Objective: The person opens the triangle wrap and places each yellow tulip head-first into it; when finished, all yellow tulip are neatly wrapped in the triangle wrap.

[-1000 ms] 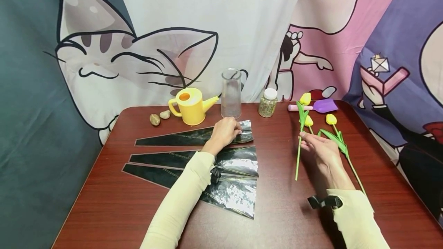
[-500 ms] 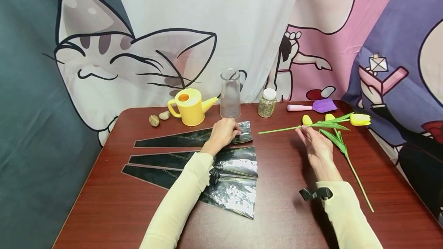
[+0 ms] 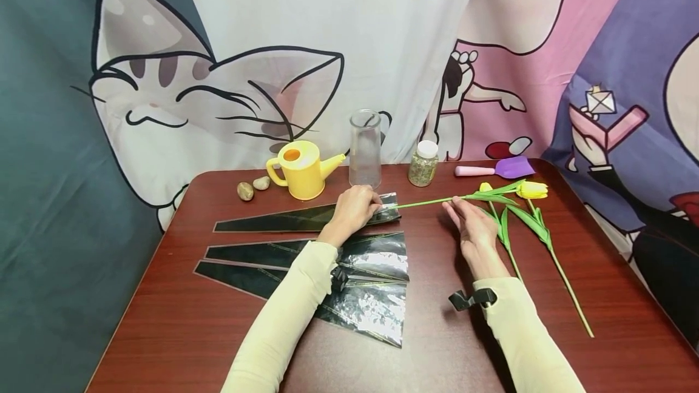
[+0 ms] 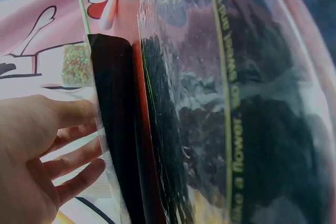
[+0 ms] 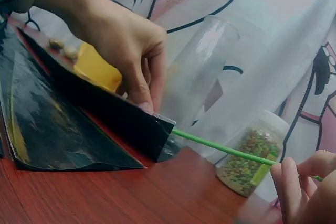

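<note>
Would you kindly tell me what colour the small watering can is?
The small plastic watering can is yellow, clearest in the head view.

The tulip's stem [image 5: 220, 148] tip vanishes inside the black sleeve [image 5: 121, 119] (right wrist view).

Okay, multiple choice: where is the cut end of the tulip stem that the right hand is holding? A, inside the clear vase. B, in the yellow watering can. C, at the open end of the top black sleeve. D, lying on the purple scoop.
C: the stem pinched by the right hand enters the open end of the black sleeve, which the left hand holds.
</note>
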Tool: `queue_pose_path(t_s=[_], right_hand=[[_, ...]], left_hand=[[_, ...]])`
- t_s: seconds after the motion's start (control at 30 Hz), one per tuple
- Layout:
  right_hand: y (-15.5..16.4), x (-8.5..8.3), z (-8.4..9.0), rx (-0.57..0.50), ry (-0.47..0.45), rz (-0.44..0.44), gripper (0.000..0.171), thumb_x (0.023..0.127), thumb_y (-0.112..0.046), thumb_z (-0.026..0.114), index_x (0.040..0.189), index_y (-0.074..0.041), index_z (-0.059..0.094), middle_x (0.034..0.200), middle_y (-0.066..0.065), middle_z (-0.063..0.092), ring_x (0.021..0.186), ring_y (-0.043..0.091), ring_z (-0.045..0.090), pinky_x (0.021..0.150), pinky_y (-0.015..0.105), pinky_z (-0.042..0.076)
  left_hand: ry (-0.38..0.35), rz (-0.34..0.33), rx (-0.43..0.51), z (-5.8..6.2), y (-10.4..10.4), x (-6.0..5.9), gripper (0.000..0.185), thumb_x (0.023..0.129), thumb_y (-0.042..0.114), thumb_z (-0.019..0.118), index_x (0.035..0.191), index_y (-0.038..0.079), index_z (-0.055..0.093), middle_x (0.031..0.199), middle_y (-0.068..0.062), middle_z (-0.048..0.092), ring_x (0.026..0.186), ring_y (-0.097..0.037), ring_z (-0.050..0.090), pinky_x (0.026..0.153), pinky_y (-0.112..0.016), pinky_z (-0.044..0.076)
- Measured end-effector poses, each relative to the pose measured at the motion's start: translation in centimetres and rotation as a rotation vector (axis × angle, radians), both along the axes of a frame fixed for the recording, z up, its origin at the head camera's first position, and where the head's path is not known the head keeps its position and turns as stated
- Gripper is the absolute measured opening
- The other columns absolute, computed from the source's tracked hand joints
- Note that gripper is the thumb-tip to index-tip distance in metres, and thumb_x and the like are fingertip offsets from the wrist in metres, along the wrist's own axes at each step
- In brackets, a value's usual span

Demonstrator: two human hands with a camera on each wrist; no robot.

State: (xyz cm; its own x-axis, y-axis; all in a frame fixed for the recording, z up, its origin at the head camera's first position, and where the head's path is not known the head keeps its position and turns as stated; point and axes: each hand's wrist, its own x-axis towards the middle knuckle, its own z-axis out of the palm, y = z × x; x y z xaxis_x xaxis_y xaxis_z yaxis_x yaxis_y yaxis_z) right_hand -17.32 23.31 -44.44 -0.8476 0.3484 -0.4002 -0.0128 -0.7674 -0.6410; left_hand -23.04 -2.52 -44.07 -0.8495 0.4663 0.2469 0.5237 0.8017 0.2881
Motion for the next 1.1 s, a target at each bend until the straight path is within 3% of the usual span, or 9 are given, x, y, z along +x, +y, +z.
queue_pose_path(t_s=[0.53,0.83,0.93,1.1], right_hand=[[-2.8,-0.7,0.2,0.057,-0.068,0.018,0.010,0.080,0.013,0.072,0.089,0.009,0.073,0.087,0.016,0.072,0.084,0.029,0.072,0.084,0.039,0.052],[0.4,-0.3,1.3,0.075,-0.058,-0.077,0.013,0.081,0.008,0.075,0.093,0.007,0.074,0.084,0.016,0.072,0.079,0.026,0.073,0.075,0.034,0.056],[0.5,-0.5,1.0,0.079,-0.061,-0.093,0.011,0.081,0.008,0.075,0.092,0.008,0.073,0.084,0.016,0.072,0.079,0.026,0.072,0.075,0.034,0.056],[-1.8,-0.8,0.0,0.086,-0.073,-0.038,0.010,0.083,0.011,0.071,0.092,0.008,0.073,0.082,0.018,0.072,0.078,0.027,0.072,0.075,0.034,0.055]], left_hand=[[-0.002,0.025,0.025,0.3,0.0,-0.3,0.007,0.089,0.028,0.074,0.090,0.024,0.080,0.087,0.010,0.065,0.084,-0.016,0.065,0.070,-0.035,0.053],[0.002,0.049,0.012,0.2,-0.9,-0.5,0.007,0.090,0.028,0.073,0.091,0.024,0.080,0.087,0.011,0.064,0.085,-0.016,0.065,0.070,-0.036,0.053],[0.002,0.054,0.020,0.1,-0.8,-0.4,0.007,0.090,0.028,0.074,0.090,0.025,0.080,0.087,0.011,0.064,0.085,-0.016,0.065,0.070,-0.036,0.053],[0.010,0.031,0.029,0.0,-0.4,-0.3,0.007,0.090,0.028,0.073,0.090,0.024,0.080,0.086,0.011,0.063,0.082,-0.015,0.064,0.068,-0.035,0.052]])
